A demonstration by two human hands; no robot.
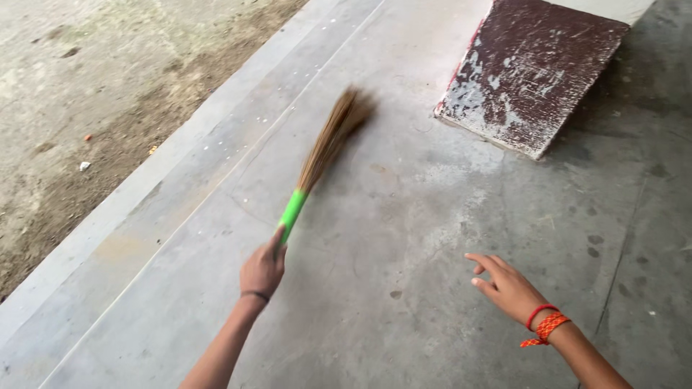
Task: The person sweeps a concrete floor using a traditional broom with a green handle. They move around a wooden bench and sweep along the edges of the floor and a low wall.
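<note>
The left hand [263, 270] has its fingers clamped on the green handle of a grass broom [324, 155], whose blurred bristles point toward one o'clock over the concrete floor [404, 238]. The right hand [504, 284] hangs empty, fingers loosely apart. A wide stroke could likely clip the worn maroon board [530, 68] (lying at two o'clock) or flick dust onto it.

Left hand [262, 270] grips broom [324, 155], bristles blurred; right hand [507, 287] empty.
</note>
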